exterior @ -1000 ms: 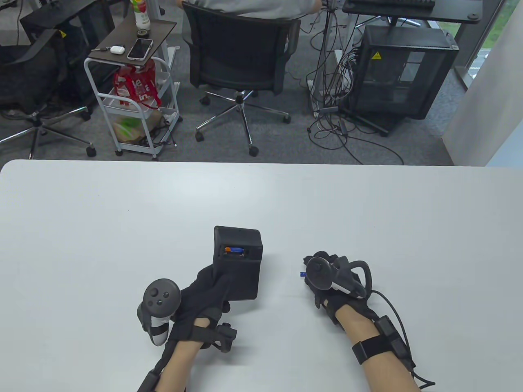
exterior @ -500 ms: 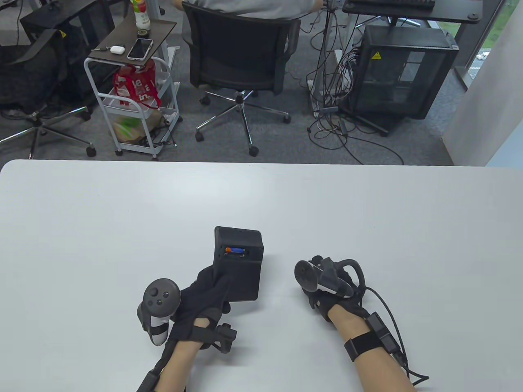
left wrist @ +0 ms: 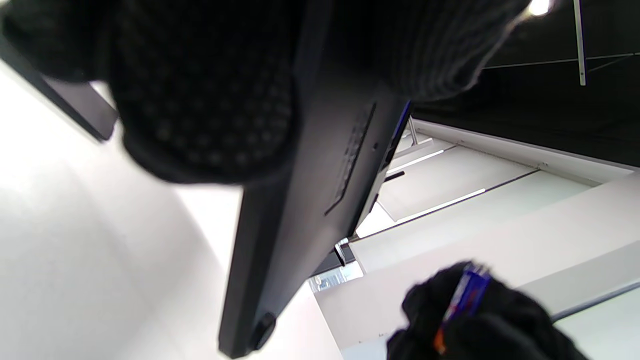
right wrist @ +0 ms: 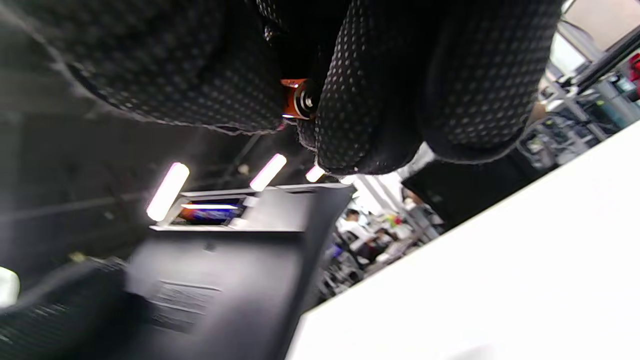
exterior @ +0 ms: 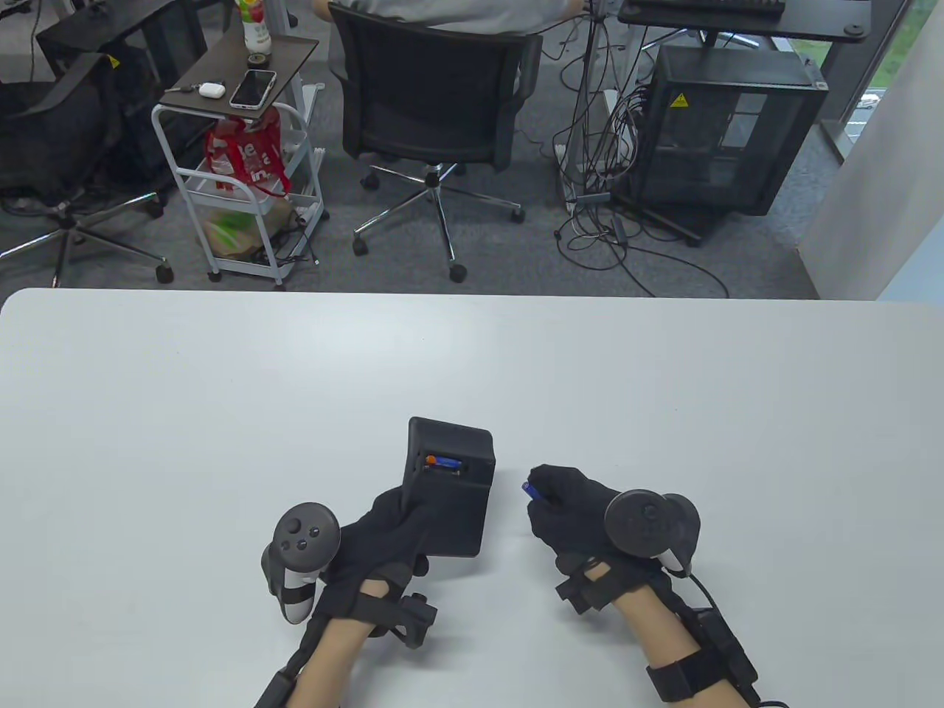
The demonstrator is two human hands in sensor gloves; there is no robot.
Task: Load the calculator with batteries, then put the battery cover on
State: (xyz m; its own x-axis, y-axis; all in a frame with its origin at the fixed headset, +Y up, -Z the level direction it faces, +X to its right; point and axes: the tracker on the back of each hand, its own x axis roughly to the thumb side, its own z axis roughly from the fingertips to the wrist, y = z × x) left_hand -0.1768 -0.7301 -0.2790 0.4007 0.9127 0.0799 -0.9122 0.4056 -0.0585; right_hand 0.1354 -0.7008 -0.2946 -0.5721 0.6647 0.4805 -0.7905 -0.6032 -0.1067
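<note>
The black calculator (exterior: 448,487) stands tilted up off the white table (exterior: 221,413), back side facing the camera in the table view, near the middle of the table's near half. Its battery bay is open near the top edge, and one battery (exterior: 443,463) with blue and orange bands already lies inside it; the right wrist view shows the same bay (right wrist: 210,214) lit and holding that cell. The left hand (exterior: 383,531) grips the calculator from below and from its left side, fingers wrapped round the lower edge, and in the left wrist view a gloved fingertip (left wrist: 205,100) presses against the dark back panel (left wrist: 310,200). Just to the right of the calculator, close but not touching it, the right hand (exterior: 571,512) holds a second battery (exterior: 531,490), pinched between the fingertips with its blue end pointing toward the calculator. The right wrist view shows that cell's orange end and metal cap (right wrist: 299,98) peeking out between the dotted glove fingers (right wrist: 360,100), and the left wrist view catches its blue body (left wrist: 465,292) in the same grip. Each hand carries a tracker on its back, the left one (exterior: 301,549) and the right one (exterior: 653,525). The battery cover is not identifiable in any view. Beyond the table's far edge stand an office chair (exterior: 435,103) and a small white cart (exterior: 240,169) with a phone (exterior: 253,88) on top.
</note>
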